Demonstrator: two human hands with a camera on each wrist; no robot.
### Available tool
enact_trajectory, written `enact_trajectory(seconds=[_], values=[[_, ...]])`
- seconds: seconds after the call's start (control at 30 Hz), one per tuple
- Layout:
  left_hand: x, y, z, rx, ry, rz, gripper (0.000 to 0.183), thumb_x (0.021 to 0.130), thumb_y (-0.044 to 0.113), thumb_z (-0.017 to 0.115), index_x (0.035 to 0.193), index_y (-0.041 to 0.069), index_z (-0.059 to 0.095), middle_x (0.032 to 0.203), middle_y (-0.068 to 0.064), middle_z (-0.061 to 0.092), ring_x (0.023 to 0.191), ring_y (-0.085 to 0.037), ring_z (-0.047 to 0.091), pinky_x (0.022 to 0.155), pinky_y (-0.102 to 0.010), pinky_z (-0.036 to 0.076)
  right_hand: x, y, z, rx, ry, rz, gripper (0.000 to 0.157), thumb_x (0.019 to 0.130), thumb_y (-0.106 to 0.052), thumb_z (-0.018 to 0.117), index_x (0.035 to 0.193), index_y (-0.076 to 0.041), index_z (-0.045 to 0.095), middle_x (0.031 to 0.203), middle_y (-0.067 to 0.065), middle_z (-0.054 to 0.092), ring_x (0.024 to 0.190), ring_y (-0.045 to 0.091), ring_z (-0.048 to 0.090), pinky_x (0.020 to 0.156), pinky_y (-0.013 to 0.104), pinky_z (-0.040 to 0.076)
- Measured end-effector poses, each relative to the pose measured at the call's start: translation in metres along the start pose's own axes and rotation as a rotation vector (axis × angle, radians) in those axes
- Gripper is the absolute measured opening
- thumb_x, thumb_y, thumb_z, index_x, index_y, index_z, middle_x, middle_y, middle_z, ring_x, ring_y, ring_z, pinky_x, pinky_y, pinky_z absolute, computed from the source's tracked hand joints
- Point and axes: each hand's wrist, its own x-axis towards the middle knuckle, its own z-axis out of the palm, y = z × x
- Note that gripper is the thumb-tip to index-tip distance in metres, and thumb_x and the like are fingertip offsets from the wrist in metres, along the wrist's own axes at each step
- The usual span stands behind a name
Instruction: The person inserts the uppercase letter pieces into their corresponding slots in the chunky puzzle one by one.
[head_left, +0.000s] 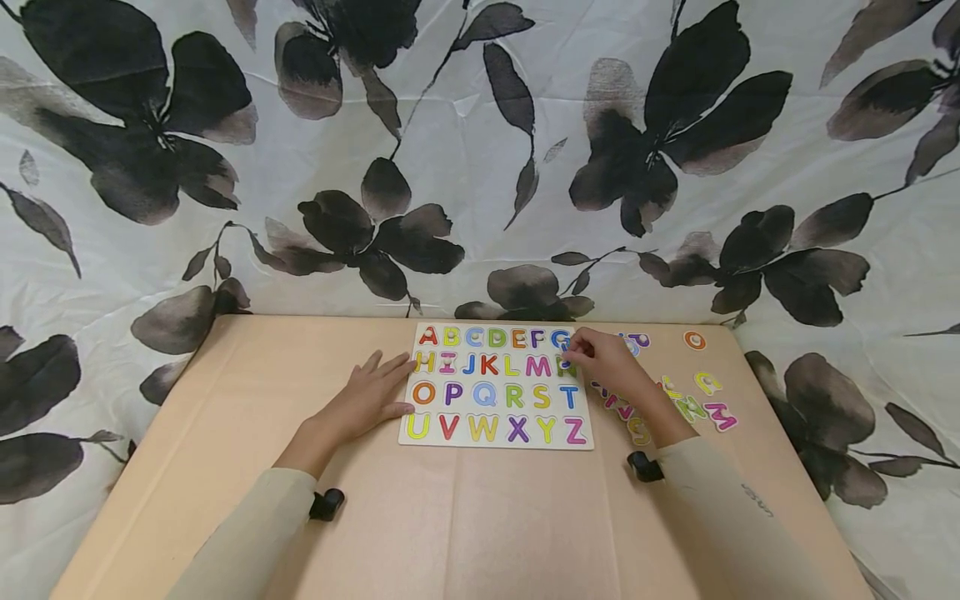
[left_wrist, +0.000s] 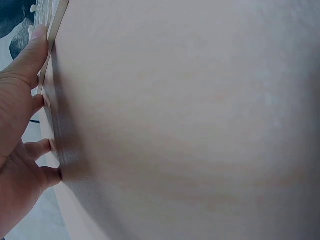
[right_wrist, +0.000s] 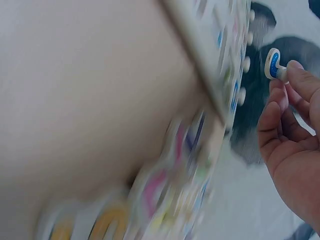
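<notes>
- I judge my step in hand to be placing the blue letter piece on the alphabet board; it should go best with the piece held level, its outline turned to match its recess before I press.
- A light pinch on its small knob suits this, I think: firm enough to stop it twisting, loose enough to let it settle flat.
- Pressing down squarely seems safer than sliding, since the knobs standing up from the board nearby could catch my fingers.
- My right grip is narrow, thumb and fingertips closed on that knob; the piece sits just beyond the fingertips, over the board's far right corner. Part of it is hidden, so I cannot tell which letter it is.
- My left grip is spread wide, fingers stretched out, the thumb touching the board's left edge; that light brace should help against shifting.
- The board lies near the middle of the table's far edge, between my two grips.
- Loose letters lie right of the board, toward the table's far right corner: an orange O nearest the far edge, a magenta M nearer me, others partly under my right forearm.
</notes>
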Motion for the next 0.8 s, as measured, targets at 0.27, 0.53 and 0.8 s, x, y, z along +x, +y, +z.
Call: enact_trajectory(seconds=[0.27, 0.53, 0.8], values=[[0.000, 0.001, -0.002, -0.010, -0.010, -0.010, 0.082, 0.095, 0.049, 0.071, 0.160, 0.011, 0.038, 0.168, -0.014, 0.033, 0.153, -0.057, 0.017, 0.115, -0.081, 0.018, 0.026, -0.045, 0.037, 0.018, -0.034, 0.003, 0.016, 0.098, -0.029, 0.073, 0.099, -0.015, 0.064, 0.083, 0.005, 0.060, 0.072, 0.018, 0.058, 0.061, 0.026, 0.048], [0.000, 0.002, -0.003, -0.007, -0.010, -0.017, 0.083, 0.094, 0.048, 0.071, 0.161, 0.012, 0.038, 0.168, -0.013, 0.033, 0.154, -0.056, 0.017, 0.116, -0.080, 0.017, 0.043, -0.073, 0.066, -0.012, -0.062, -0.051, 0.020, 0.098, -0.030, 0.073, 0.093, -0.014, 0.062, 0.080, 0.001, 0.057, 0.072, 0.015, 0.055, 0.061, 0.025, 0.044], [0.000, 0.001, -0.001, -0.017, -0.011, -0.025, 0.083, 0.094, 0.048, 0.072, 0.160, 0.012, 0.038, 0.168, -0.013, 0.032, 0.154, -0.056, 0.017, 0.116, -0.080, 0.017, 0.050, -0.096, 0.094, -0.053, -0.123, -0.048, 0.027, 0.101, -0.034, 0.069, 0.085, -0.014, 0.058, 0.072, 0.000, 0.060, 0.065, 0.014, 0.055, 0.056, 0.024, 0.041]])
